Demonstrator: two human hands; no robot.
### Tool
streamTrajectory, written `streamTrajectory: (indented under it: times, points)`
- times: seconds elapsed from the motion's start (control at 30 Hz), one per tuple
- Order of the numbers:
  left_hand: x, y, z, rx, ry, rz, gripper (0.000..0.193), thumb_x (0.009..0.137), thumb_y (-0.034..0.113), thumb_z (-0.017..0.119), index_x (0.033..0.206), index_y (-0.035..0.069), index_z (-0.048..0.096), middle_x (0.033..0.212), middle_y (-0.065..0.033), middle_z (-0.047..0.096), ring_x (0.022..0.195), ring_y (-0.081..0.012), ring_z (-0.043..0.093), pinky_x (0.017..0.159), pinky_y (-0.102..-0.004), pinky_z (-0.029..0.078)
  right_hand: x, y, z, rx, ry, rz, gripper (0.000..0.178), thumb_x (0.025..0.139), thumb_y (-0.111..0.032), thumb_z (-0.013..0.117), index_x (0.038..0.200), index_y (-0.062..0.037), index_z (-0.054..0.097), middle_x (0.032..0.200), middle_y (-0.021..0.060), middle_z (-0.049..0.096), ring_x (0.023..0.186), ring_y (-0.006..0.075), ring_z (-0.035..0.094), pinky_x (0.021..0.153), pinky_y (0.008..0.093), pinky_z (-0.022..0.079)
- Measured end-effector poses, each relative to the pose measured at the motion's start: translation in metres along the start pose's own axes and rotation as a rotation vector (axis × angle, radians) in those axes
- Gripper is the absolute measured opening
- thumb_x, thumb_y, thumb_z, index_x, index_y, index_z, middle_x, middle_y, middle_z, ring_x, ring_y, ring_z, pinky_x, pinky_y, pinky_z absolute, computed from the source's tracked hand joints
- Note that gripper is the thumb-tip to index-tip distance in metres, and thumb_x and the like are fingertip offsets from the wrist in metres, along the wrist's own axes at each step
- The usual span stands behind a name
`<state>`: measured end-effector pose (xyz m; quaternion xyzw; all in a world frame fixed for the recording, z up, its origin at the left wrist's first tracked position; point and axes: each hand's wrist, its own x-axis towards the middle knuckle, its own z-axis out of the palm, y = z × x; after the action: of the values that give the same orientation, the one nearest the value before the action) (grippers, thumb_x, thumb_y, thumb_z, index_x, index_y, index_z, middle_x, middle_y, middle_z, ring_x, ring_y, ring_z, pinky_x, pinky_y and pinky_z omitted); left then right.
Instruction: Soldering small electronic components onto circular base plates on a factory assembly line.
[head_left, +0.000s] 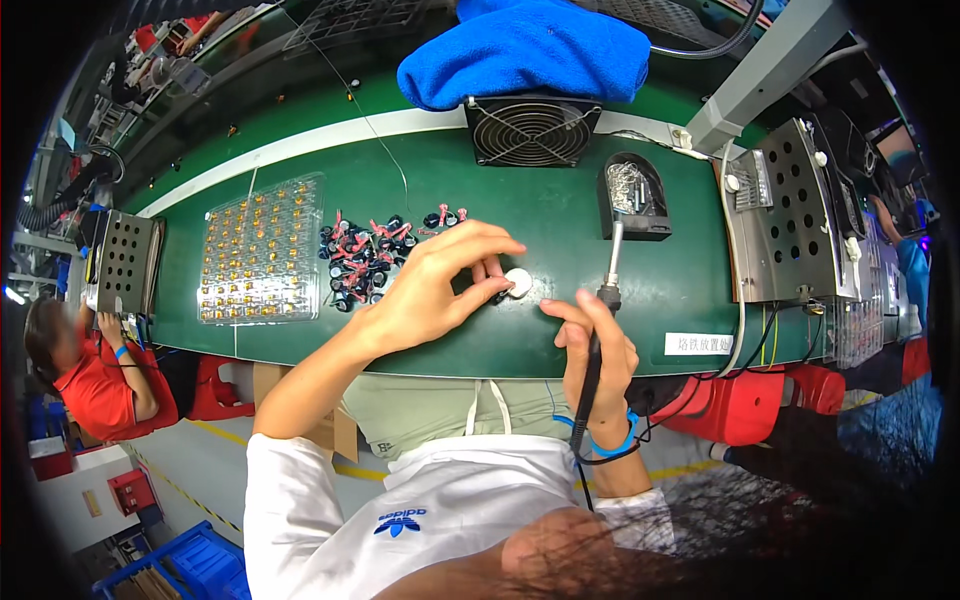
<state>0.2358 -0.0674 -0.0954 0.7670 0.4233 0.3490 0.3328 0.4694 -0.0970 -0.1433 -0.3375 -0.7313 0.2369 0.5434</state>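
Observation:
My right hand [612, 372] holds a soldering iron [610, 294] by its black handle. The iron's metal shaft points away from me, its end at a black holder [652, 229] filled with metal wool. Closer to the middle of the green bench, my left hand [430, 285] has thumb and fingers pinched together beside a small white round piece [518, 283]. A small dark bit shows under the fingertips; what they grip is mostly hidden. Left of that hand lies a heap of small black round components [365, 255] with red and dark leads.
A clear tray [210, 305] of small gold-coloured parts lies at left. At the back a black fan [533, 130] stands under a blue cloth [525, 50]. Perforated metal boxes [785, 215] stand at right. A person in red [100, 385] sits at far left.

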Motion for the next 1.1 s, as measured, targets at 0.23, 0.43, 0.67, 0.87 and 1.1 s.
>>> streamTrajectory:
  times: [0.23, 0.43, 0.67, 0.87, 1.1]
  points:
    - [-0.004, -0.011, 0.005, -0.462, 0.16, -0.171, 0.033, 0.091, -0.009, 0.072, 0.123, -0.009, 0.064, 0.116, -0.0142, 0.065, 0.097, -0.0172, 0.07, 0.088, -0.03, 0.061, 0.015, -0.005, 0.012, -0.074, -0.171, -0.128, 0.028, 0.095, 0.005, 0.067, 0.12, -0.0014, 0.057, 0.119, 0.0194, 0.075, 0.081, 0.0314, 0.068, 0.071, 0.0368, 0.056]
    - [-0.009, -0.013, 0.003, -0.236, 0.209, -0.034, 0.033, 0.09, -0.007, 0.07, 0.122, -0.003, 0.066, 0.112, -0.0155, 0.071, 0.097, -0.0201, 0.074, 0.084, -0.0319, 0.061, 0.018, -0.018, 0.012, -0.302, -0.333, -0.137, 0.035, 0.087, 0.002, 0.074, 0.118, -0.005, 0.061, 0.129, 0.0124, 0.073, 0.095, 0.0345, 0.067, 0.082, 0.0428, 0.055]
    - [-0.072, -0.033, -0.117, 0.538, 0.498, -0.115, 0.021, 0.089, 0.001, 0.076, 0.11, 0.0, 0.075, 0.101, -0.0145, 0.077, 0.089, -0.0247, 0.076, 0.08, -0.0345, 0.06, 0.009, -0.016, 0.008, -0.119, -0.236, -0.024, 0.046, 0.084, 0.009, 0.075, 0.125, -0.0027, 0.059, 0.132, 0.0193, 0.07, 0.105, 0.036, 0.068, 0.089, 0.0418, 0.056]
    - [-0.134, -0.072, -0.204, 0.941, 0.364, -0.357, 0.025, 0.09, 0.004, 0.073, 0.114, 0.004, 0.073, 0.108, -0.016, 0.075, 0.1, -0.0367, 0.07, 0.088, -0.0436, 0.057, 0.005, -0.013, 0.003, -0.139, -0.247, 0.049, 0.046, 0.087, 0.006, 0.076, 0.129, -0.0011, 0.059, 0.128, 0.0226, 0.071, 0.109, 0.0371, 0.07, 0.088, 0.0404, 0.058]
    - [-0.14, -0.09, -0.196, 1.07, 0.412, -0.324, 0.025, 0.091, 0.007, 0.073, 0.116, 0.003, 0.073, 0.107, -0.0168, 0.075, 0.096, -0.0343, 0.072, 0.085, -0.0413, 0.058, 0.004, -0.011, 0.006, -0.097, -0.173, 0.004, 0.042, 0.089, 0.001, 0.075, 0.128, 0.0, 0.06, 0.13, 0.0161, 0.071, 0.086, 0.026, 0.064, 0.076, 0.0347, 0.053]
